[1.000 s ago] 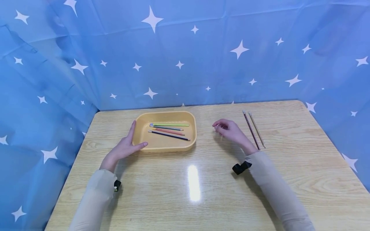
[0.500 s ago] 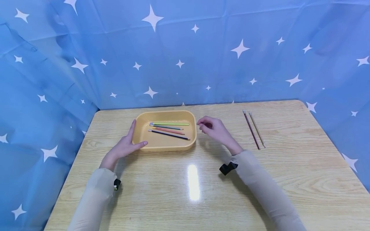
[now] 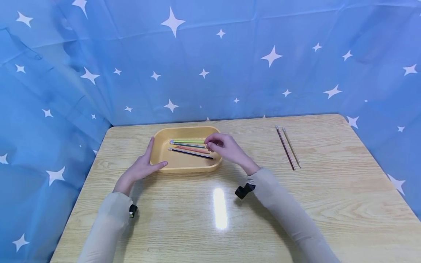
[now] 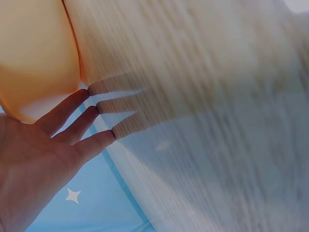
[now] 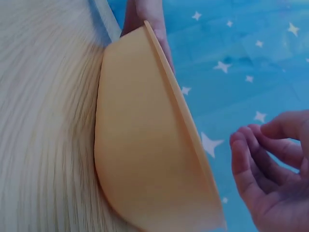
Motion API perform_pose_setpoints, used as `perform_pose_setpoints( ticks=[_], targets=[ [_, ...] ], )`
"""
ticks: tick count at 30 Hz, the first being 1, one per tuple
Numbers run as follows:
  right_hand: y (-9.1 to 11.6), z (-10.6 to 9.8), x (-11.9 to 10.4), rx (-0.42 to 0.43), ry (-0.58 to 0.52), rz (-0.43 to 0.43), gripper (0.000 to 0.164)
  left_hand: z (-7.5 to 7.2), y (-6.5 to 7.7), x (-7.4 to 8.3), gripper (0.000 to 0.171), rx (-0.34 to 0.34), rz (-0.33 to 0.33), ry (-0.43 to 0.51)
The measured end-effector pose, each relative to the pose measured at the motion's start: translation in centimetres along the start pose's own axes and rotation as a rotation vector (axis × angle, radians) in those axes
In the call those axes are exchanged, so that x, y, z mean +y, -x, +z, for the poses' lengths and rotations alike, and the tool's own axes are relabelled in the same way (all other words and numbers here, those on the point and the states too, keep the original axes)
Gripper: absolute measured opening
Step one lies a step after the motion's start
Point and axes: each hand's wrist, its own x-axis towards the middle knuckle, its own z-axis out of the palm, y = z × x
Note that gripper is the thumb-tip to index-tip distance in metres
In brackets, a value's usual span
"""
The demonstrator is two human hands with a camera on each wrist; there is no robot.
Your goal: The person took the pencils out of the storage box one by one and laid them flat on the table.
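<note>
A yellow plastic tray (image 3: 189, 169) stands on the table. Several pencils lie inside it, among them a lime-green pencil (image 3: 187, 141), a red pencil (image 3: 194, 149) and a dark pencil (image 3: 190, 153). My left hand (image 3: 140, 169) rests against the tray's left end, thumb over the front rim and the other fingers straight along the side. Over the tray's right part hovers my right hand (image 3: 227, 149), its fingers loosely bent close to the pencils' ends. In the right wrist view this hand (image 5: 275, 169) is above the rim, and nothing shows between its fingertips.
To the right, a dark red pencil (image 3: 285, 149) and a gold pencil (image 3: 292, 148) lie side by side on the wooden table (image 3: 342, 175). A blue star-patterned cloth (image 3: 217, 54) hangs behind and at the left. Each wrist carries a black camera.
My right hand has travelled left from near the two loose pencils, across the tray's right rim, to above the pencils inside. The left hand and the tray have stayed in place.
</note>
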Motion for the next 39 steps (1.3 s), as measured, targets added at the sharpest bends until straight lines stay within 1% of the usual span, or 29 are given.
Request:
perform_pose_setpoints(
  ticks=[2,5,8,10,14,17,20,27,30,35,39],
  targets=[
    [-0.3,0.6,-0.2,-0.026,-0.01,-0.006,0.017,0.0,0.0,0.0,0.11,0.001,-0.003,0.005],
    [-0.8,1.5,-0.4,-0.077,0.023,-0.034,0.016,0.0,0.0,0.1,0.109,0.002,-0.003,0.014],
    [-1.3,2.4,-0.5,-0.153,0.06,-0.07,0.016,-0.1,0.0,0.1,0.109,0.002,-0.007,0.02],
    [-1.6,3.0,-0.4,-0.22,0.087,-0.079,0.017,-0.1,0.0,0.1,0.109,0.002,-0.009,0.021],
    [-2.3,4.0,-0.4,-0.357,0.16,-0.064,0.02,-0.1,-0.1,0.0,0.109,0.007,-0.015,0.007],
    [-2.8,4.6,0.0,-0.424,0.201,-0.042,0.02,-0.1,-0.1,-0.1,0.11,0.009,-0.018,0.002],
    [-3.2,5.0,0.3,-0.457,0.215,-0.012,0.02,0.0,0.0,0.0,0.11,0.008,-0.023,0.008],
    [-3.5,5.3,0.6,-0.513,0.23,0.125,0.022,0.1,0.0,0.1,0.11,0.005,-0.025,0.005],
    [-3.6,5.3,0.8,-0.529,0.247,0.17,0.023,0.0,-0.1,0.1,0.109,0.007,-0.027,0.008],
    [-3.8,5.2,0.8,-0.573,0.236,0.217,0.025,0.0,-0.1,0.1,0.109,0.007,-0.02,0.013],
    [-3.9,5.2,0.9,-0.599,0.218,0.235,0.026,0.0,0.0,0.0,0.109,0.007,-0.016,0.007]
  ],
)
